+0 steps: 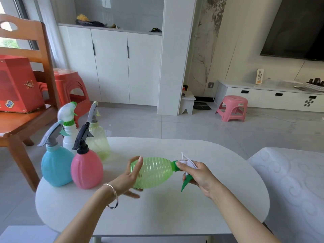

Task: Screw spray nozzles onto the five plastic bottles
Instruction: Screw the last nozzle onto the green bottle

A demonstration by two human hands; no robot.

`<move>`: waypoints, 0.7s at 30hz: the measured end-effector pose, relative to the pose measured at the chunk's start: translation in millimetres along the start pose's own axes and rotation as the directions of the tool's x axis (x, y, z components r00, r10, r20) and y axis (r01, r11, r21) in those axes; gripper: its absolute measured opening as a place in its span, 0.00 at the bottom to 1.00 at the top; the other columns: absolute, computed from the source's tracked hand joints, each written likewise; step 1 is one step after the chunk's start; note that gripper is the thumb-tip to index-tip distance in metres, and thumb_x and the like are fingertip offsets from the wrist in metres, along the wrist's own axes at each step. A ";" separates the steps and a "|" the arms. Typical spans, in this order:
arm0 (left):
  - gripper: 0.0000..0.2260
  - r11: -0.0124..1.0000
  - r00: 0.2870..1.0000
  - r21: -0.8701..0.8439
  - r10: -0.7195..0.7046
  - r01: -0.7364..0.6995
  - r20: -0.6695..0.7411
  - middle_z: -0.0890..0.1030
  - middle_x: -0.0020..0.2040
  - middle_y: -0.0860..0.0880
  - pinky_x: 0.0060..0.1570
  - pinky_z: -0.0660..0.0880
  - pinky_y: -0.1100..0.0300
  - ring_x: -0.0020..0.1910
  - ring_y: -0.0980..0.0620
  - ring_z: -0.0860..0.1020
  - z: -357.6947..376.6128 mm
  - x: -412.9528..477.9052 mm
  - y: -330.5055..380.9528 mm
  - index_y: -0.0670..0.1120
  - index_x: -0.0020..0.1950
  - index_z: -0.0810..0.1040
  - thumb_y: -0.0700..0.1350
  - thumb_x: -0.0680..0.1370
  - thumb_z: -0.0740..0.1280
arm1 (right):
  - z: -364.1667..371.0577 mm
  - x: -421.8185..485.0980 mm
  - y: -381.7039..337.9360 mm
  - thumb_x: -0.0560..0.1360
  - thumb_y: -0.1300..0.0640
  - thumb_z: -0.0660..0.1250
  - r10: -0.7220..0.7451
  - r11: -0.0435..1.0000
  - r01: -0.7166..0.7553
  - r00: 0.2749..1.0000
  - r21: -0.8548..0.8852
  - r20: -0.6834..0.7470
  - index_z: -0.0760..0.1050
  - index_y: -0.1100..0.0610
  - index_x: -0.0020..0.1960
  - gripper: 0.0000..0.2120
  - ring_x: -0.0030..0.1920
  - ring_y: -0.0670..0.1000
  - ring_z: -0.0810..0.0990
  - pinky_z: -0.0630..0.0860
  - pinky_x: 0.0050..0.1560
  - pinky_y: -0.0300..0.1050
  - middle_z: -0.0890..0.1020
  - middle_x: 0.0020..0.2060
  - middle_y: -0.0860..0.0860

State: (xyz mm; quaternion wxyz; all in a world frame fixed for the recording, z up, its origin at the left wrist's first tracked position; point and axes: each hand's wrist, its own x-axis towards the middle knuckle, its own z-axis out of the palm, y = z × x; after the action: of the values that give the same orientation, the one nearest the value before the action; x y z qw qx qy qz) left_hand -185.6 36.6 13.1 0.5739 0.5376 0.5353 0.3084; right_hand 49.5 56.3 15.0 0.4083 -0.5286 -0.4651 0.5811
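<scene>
A ribbed green bottle (154, 172) is held sideways above the white table (157, 213), its neck pointing right. My left hand (128, 178) wraps the bottle's base from below and behind. My right hand (196, 174) grips the white-and-green spray nozzle (185, 165) at the bottle's green collar. At the table's left stand a blue bottle (57, 167), a pink bottle (86, 170), a white bottle (70, 135) and a pale yellow-green bottle (98, 139), each with a trigger nozzle on top.
A wooden chair (26, 120) with a red box (17, 85) on its seat stands left of the table. A red stool (70, 88) and a pink stool (233, 107) sit on the floor beyond. A white cushioned seat (294, 181) borders the table's right.
</scene>
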 end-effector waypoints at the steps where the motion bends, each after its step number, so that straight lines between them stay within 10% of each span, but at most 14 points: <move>1: 0.21 0.992 0.999 0.127 0.021 -0.015 -0.044 0.66 0.69 0.44 0.37 0.82 0.54 0.46 0.46 0.81 -0.3 0.1 -0.2 0.60 0.70 0.56 0.57 0.79 0.57 | 0.4 0.6 1.0 0.68 0.52 0.75 0.003 1.000 -0.004 1.000 -0.016 -0.005 0.82 0.55 0.45 0.09 0.25 0.45 0.76 0.75 0.31 0.37 0.77 0.26 0.48; 7: 0.46 0.973 0.971 0.079 0.225 -0.219 -0.080 0.59 0.70 0.55 0.59 0.65 0.70 0.67 0.58 0.64 -9.6 -1.5 -4.5 0.59 0.76 0.47 0.51 0.68 0.74 | 1.4 2.7 -1.4 0.69 0.52 0.74 0.012 1.000 -0.011 1.000 0.022 -0.012 0.82 0.54 0.45 0.07 0.26 0.45 0.76 0.76 0.33 0.38 0.77 0.36 0.54; 13: 0.20 1.000 0.998 0.001 0.025 -0.025 -0.052 0.55 0.76 0.50 0.41 0.83 0.50 0.63 0.45 0.75 -4.4 -0.8 0.5 0.64 0.71 0.57 0.58 0.79 0.55 | 2.0 2.5 0.3 0.68 0.52 0.74 -0.038 0.998 0.037 0.999 -0.043 -0.017 0.81 0.56 0.49 0.12 0.27 0.45 0.76 0.76 0.34 0.36 0.75 0.24 0.43; 18: 0.46 0.957 0.975 -0.191 0.209 -0.218 -0.069 0.61 0.74 0.50 0.59 0.73 0.62 0.67 0.52 0.70 -11.8 1.9 1.5 0.58 0.76 0.51 0.51 0.66 0.76 | -4.1 0.8 -8.3 0.68 0.51 0.73 -0.006 0.998 0.006 1.000 0.066 -0.001 0.81 0.54 0.45 0.08 0.27 0.46 0.76 0.76 0.35 0.38 0.77 0.37 0.53; 21: 0.35 0.940 0.992 -0.331 0.105 -0.078 0.066 0.68 0.67 0.53 0.51 0.80 0.56 0.65 0.50 0.72 -4.8 -2.5 7.9 0.62 0.72 0.56 0.63 0.67 0.66 | -1.8 0.8 -11.0 0.58 0.44 0.76 -0.064 0.998 0.063 0.997 0.011 0.035 0.83 0.52 0.43 0.17 0.28 0.46 0.76 0.76 0.34 0.37 0.77 0.29 0.46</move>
State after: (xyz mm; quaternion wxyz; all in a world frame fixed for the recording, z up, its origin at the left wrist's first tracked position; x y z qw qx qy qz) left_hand -189.0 37.5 21.9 0.6621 0.4714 0.4266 0.3968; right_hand 50.9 59.8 25.5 0.4209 -0.5012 -0.4859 0.5793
